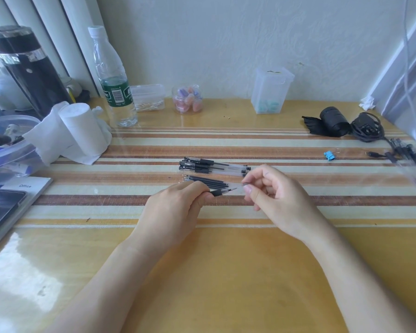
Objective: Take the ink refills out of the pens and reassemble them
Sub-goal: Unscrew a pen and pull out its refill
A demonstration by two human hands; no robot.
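Observation:
My left hand (178,207) grips a pen (222,192) by its black rubber grip, tip pointing right. My right hand (271,188) pinches a small dark piece (246,184) just off the pen's tip, thumb and forefinger closed on it. Behind my hands, three capped clear pens (214,165) lie side by side on the striped mat. Just in front of them lie loose black ink refills (207,181), partly hidden by my left fingers.
A striped mat (322,200) covers the yellow table. Tissue roll (82,131), water bottle (113,78) and black flask (27,68) stand left; plastic jars (187,99) at the back. Blue binder clip (329,155), black cable bundle (365,127) and more pens (406,152) lie right.

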